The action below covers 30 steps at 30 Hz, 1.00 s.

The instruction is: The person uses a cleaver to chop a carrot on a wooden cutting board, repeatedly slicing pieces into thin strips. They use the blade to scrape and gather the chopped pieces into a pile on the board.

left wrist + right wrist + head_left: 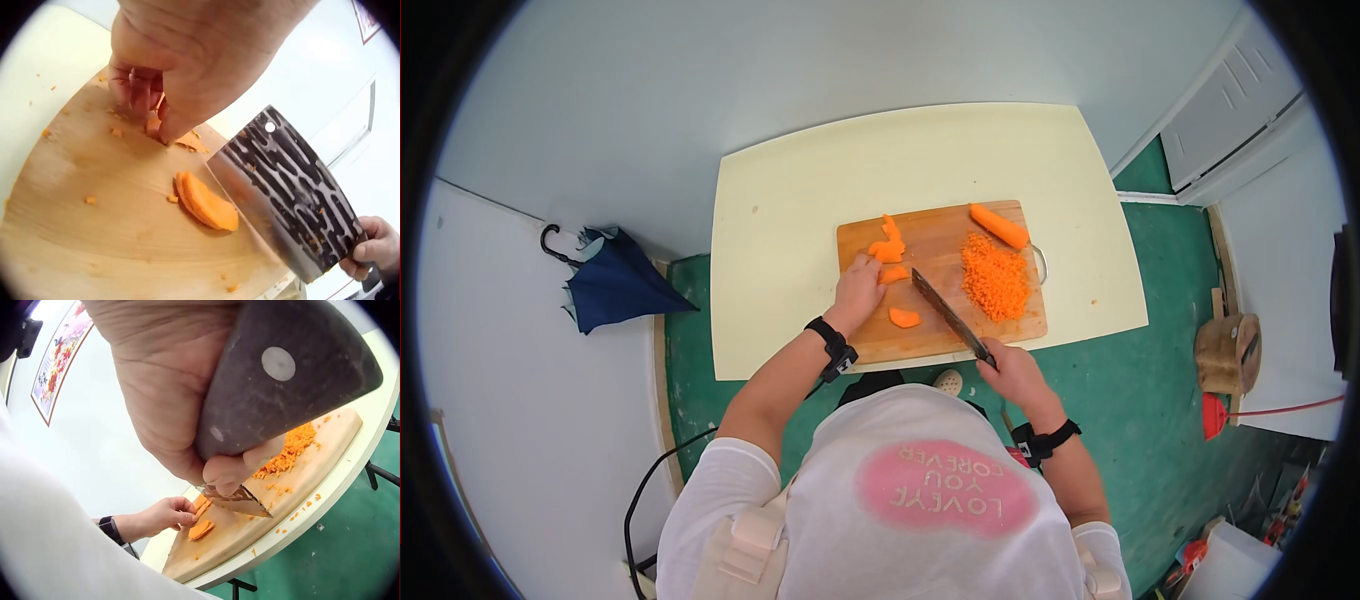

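My right hand (1012, 372) grips the dark handle (284, 381) of a cleaver (281, 194). Its broad, hammered-pattern blade has small carrot bits stuck to it and stands edge-down over the middle of the cutting board (940, 255). At the board's left side, my left hand (860, 288) pinches carrot slices (893, 273) between thumb and curled fingers, which partly hide them. Beyond those fingers lie more flat carrot slices (888, 240). Nearer my body rests a short stack of carrot slices (206, 203), close to the blade's edge in the left wrist view.
A heap of diced carrot (996, 280) covers the board's right side, with a peeled carrot (1000, 226) behind it. The board's metal handle (1042, 263) sticks out to the right. Carrot crumbs dot the pale table (790, 220). A blue umbrella (625, 280) hangs at left.
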### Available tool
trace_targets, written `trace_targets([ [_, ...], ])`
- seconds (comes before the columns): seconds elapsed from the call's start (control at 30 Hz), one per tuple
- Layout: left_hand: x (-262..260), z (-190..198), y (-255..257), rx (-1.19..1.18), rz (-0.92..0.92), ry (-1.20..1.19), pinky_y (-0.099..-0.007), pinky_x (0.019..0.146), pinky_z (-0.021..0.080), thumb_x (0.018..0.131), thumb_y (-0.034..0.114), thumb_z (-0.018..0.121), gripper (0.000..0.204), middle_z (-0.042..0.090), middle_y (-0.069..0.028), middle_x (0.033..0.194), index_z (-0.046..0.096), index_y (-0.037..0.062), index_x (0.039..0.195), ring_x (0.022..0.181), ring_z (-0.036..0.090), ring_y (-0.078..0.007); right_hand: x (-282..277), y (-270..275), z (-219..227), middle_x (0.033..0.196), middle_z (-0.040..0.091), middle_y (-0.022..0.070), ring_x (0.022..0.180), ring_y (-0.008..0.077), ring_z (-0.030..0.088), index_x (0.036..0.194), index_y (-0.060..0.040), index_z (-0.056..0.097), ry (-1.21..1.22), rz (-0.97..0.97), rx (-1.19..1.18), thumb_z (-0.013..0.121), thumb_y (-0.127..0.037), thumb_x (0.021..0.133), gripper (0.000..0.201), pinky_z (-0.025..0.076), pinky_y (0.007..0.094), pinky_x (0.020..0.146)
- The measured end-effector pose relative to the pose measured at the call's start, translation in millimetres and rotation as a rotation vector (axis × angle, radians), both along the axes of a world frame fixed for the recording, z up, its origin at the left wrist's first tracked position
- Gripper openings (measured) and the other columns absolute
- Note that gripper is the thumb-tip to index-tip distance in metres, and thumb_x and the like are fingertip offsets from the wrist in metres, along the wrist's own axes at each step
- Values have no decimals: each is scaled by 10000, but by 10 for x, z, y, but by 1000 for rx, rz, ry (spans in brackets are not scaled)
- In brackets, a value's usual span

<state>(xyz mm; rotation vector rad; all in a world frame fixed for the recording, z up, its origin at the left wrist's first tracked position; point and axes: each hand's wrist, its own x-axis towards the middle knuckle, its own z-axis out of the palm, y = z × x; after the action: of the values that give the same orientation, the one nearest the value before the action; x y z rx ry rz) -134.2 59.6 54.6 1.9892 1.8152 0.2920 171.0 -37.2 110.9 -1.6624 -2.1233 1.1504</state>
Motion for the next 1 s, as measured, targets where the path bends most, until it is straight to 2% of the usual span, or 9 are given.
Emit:
trace_targets([
  [0.23, 7, -138, 55, 47, 12, 18, -428, 778, 512, 782, 87, 691, 263, 574, -146, 1066, 547, 47, 998, 951, 614, -343, 4, -35, -108, 794, 654, 226, 771, 412, 639, 1151, -41, 584, 53, -49, -18, 622, -222, 853, 351, 502, 484, 679],
  [0.33, -2, -115, 144, -75, -2, 50, -427, 777, 511, 779, 77, 685, 303, 574, -155, 1062, 534, 59, 1041, 970, 613, -348, 4, -38, -142, 803, 655, 232, 775, 416, 639, 1154, -35, 582, 80, -56, -29, 624, -222, 853, 357, 502, 485, 682],
  [0.4, 54, -49, 137, -73, 22, 41, -460, 769, 507, 821, 37, 601, 227, 619, -193, 1039, 543, 49, 1040, 965, 626, -369, -2, -39, -128, 803, 655, 233, 775, 417, 639, 1150, -34, 582, 80, -59, -34, 623, -223, 854, 354, 501, 486, 681],
  [0.5, 58, -45, 130, -144, 54, 85, -440, 775, 508, 788, 95, 675, 308, 650, -164, 975, 553, 70, 1069, 936, 640, -348, -1, -37, -141, 804, 653, 236, 774, 419, 637, 1139, -30, 582, 83, -66, -39, 622, -221, 855, 344, 498, 489, 679],
  [0.73, 36, 15, -44, -40, 84, -8, -448, 746, 514, 815, 93, 649, 202, 657, -147, 962, 611, 73, 1013, 905, 641, -353, -5, -62, -155, 780, 639, 248, 764, 429, 626, 1087, -13, 589, 127, -74, 7, 620, -210, 850, 310, 486, 494, 663],
  [0.83, 89, 148, -221, 95, 39, -5, -438, 727, 515, 823, 87, 652, 123, 640, -136, 932, 635, 65, 943, 875, 636, -345, -3, -66, -196, 769, 635, 248, 758, 429, 624, 1077, -13, 588, 118, -76, 8, 619, -211, 849, 303, 482, 493, 655],
  [0.9, 122, 162, -386, 337, -158, -16, -424, 704, 516, 804, 88, 668, 121, 619, -105, 908, 642, 66, 919, 842, 628, -316, -4, -66, -191, 767, 634, 249, 755, 430, 623, 1074, -14, 589, 122, -81, -4, 619, -212, 850, 301, 482, 493, 654],
  [0.93, 123, 135, -436, 336, -159, -16, -424, 704, 516, 804, 88, 668, 121, 619, -105, 908, 642, 66, 919, 842, 628, -316, -4, -63, -183, 766, 633, 250, 752, 431, 622, 1072, -14, 589, 124, -83, -13, 620, -213, 850, 299, 482, 492, 653],
  [1.0, 130, 80, -506, 386, -338, 60, -410, 683, 496, 773, 93, 686, 116, 603, -72, 893, 648, 81, 882, 834, 614, -280, -7, -53, -164, 770, 636, 247, 754, 428, 623, 1076, -17, 589, 117, -81, -11, 620, -215, 852, 301, 484, 490, 655],
])
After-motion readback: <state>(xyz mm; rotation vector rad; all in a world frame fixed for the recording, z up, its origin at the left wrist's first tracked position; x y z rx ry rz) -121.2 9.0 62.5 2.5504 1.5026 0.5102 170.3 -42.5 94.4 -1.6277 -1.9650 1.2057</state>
